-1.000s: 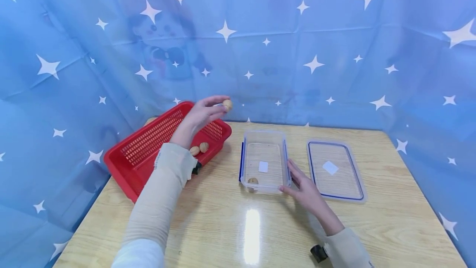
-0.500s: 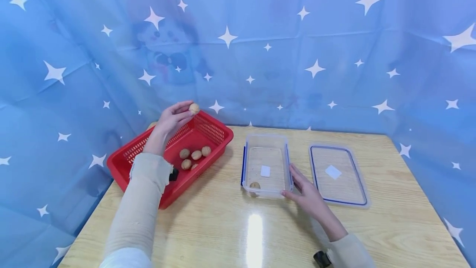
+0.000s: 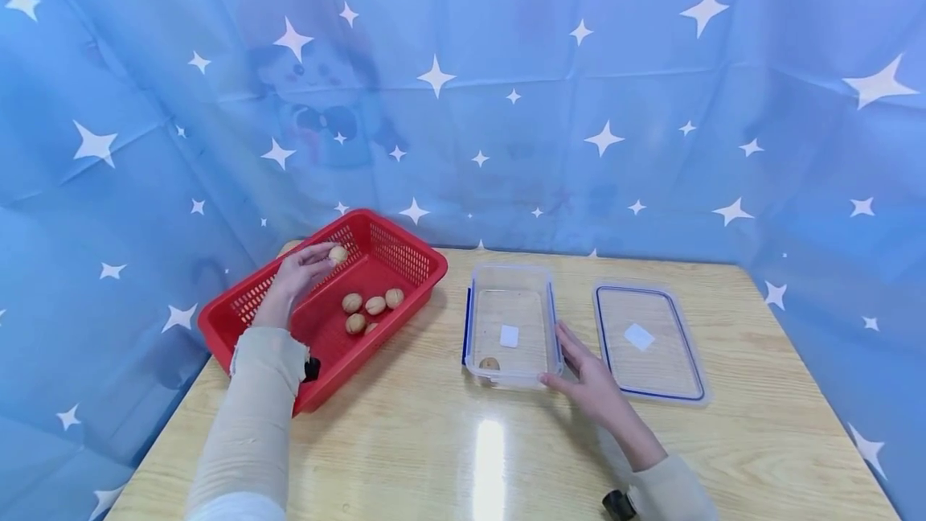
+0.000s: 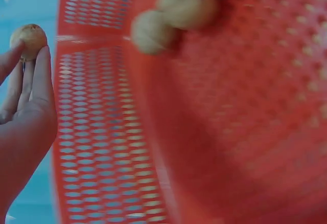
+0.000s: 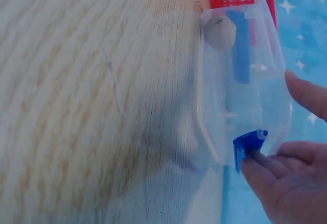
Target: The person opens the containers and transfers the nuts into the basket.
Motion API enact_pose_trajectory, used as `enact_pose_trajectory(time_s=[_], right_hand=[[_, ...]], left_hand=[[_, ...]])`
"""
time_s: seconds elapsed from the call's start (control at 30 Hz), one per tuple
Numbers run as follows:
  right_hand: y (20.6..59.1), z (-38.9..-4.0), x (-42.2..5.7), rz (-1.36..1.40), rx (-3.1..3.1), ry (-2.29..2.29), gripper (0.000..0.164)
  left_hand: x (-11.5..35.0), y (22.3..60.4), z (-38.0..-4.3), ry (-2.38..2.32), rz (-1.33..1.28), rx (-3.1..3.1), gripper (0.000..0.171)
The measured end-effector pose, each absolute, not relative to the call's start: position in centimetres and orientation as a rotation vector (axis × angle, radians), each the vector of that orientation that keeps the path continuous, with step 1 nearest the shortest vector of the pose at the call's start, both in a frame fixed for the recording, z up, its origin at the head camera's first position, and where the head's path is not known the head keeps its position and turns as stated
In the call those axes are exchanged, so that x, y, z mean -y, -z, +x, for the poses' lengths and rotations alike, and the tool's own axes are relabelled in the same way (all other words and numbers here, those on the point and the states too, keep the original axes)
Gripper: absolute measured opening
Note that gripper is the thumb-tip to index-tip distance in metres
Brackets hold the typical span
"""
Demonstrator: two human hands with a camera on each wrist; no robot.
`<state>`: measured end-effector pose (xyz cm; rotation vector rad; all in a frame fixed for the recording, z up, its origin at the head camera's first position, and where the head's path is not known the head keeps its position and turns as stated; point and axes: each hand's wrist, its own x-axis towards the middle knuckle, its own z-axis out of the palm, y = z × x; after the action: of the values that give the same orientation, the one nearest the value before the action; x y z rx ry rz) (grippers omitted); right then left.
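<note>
My left hand (image 3: 292,280) pinches a walnut (image 3: 338,254) between thumb and fingertips, over the far left part of the red plastic basket (image 3: 365,354). The left wrist view also shows this held walnut (image 4: 28,42) beside the basket's slotted wall. Several loose walnuts (image 3: 375,305) lie on the basket floor. To the right, a clear plastic food box (image 3: 510,296) stands without its lid, with one walnut (image 3: 489,364) in its near left corner. My right hand (image 3: 596,388) grips the box's near right corner, the thumb at the rim and fingers by a blue latch (image 5: 249,141).
The clear lid (image 3: 651,352) with a blue seal lies on the wooden table (image 3: 405,441), right of the box. A blue star-patterned curtain (image 3: 506,143) closes off the back and both sides.
My left hand has moved left and then down with the walnut, from the basket's right end to over its left part. The right hand stays at the box.
</note>
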<state>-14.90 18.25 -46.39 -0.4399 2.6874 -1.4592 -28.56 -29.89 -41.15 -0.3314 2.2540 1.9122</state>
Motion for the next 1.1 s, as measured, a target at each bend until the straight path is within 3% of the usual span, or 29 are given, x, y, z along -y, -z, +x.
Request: enact_pose_trajectory(time_s=[0.27, 0.9, 1.1], right_hand=[[46.3, -14.9, -18.3, -0.409, -2.682, 1.456, 0.085], [46.6, -15.2, -18.0, -0.410, -2.646, 1.467, 0.086], [46.5, -15.2, -18.1, -0.394, -2.651, 1.457, 0.087]], left_hand=[[29.8, 44.4, -27.0, -1.780, -0.572, -2.167, 0.060], [30.7, 45.5, -27.6, -1.646, -0.399, -2.225, 0.059], [30.7, 44.6, -28.4, -1.832, -0.399, -2.216, 0.054]])
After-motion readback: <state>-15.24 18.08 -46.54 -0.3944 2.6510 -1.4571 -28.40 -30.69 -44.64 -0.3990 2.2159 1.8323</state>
